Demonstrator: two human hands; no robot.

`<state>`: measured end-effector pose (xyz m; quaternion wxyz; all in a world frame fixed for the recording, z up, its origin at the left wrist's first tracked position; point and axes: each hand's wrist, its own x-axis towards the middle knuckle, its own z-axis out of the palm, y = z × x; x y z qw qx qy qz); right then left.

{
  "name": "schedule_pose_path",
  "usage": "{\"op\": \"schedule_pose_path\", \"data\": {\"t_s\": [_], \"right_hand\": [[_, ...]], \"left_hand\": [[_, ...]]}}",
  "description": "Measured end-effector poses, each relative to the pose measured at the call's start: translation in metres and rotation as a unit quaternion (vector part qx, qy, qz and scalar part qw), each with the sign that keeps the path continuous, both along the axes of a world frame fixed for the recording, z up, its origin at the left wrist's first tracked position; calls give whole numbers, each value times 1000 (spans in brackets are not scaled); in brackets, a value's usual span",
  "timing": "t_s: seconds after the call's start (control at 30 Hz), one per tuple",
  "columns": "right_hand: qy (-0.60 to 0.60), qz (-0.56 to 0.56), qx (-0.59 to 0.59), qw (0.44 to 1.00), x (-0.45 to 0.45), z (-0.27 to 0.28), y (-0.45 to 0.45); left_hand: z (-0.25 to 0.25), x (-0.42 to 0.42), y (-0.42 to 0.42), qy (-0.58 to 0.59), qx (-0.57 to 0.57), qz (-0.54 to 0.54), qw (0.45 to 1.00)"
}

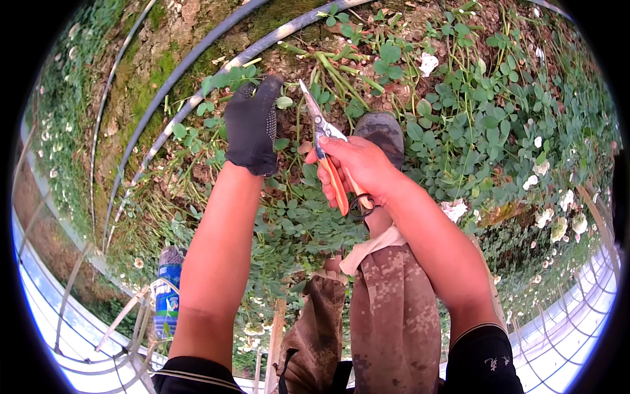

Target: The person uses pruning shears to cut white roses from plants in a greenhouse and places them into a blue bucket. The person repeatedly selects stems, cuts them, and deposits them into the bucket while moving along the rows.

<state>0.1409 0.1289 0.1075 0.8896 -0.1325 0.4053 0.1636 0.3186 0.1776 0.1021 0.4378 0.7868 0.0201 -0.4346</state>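
My left hand (pixel 252 123), in a black dotted work glove, is among leafy rose shoots left of the cut stems; its fingers are partly hidden, so whether it grips a shoot is unclear. My bare right hand (pixel 354 165) holds pruning shears (pixel 332 170) with orange handles, the blades pointing up and away from me and the tips close together. A black ring hangs at the handle ends. Just beyond the blades, a rose bush base (pixel 339 74) shows several green canes with pale cut ends. A white rose (pixel 428 64) stands to its right.
Dark irrigation hoses (pixel 172 81) curve over mossy soil at the left. Dense rose foliage (pixel 472 123) with white blooms spreads at the right. My shoe (pixel 381 133) is by the bush. A blue labelled container (pixel 167 295) stands at lower left near bent greenhouse frame tubes.
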Motion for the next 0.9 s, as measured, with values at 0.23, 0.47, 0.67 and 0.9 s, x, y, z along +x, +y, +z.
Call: {"op": "schedule_pose_path", "data": {"t_s": [0.23, 0.47, 0.67, 0.9], "right_hand": [[54, 47, 32, 997, -81, -1, -16], [-38, 65, 74, 994, -68, -42, -39], [-45, 73, 86, 993, -62, -60, -37], [-59, 57, 103, 991, -62, -56, -32]], "left_hand": [[13, -36, 38, 97, 5, -50, 994], [-7, -75, 10, -384, 46, -423, 819], [-22, -64, 6, -410, 27, -408, 815], [-24, -55, 10, -336, -30, -266, 903]]}}
